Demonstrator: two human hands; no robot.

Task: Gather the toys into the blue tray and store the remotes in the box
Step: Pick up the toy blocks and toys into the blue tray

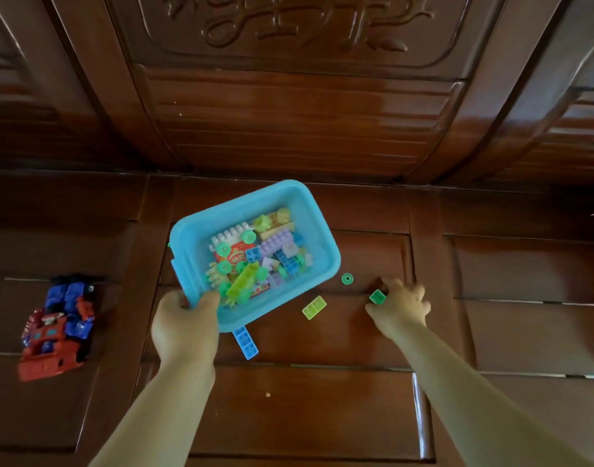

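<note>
The blue tray (201,227) sits in the middle of the wooden seat, tilted, and holds several pastel building blocks and green wheels. My left hand (184,323) grips its near left corner. My right hand (403,306) is to the right of the tray, with thumb and fingers closed on a small green block (377,296). Loose on the wood lie a green wheel (347,279), a yellow-green brick (314,307) and a blue brick (245,343) that pokes out from under the tray's near edge. No remotes or box are in view.
A red and blue robot truck toy (58,326) lies on the seat at the far left. The carved wooden backrest (299,96) rises behind the tray. A small crumb (268,395) lies on the wood near me.
</note>
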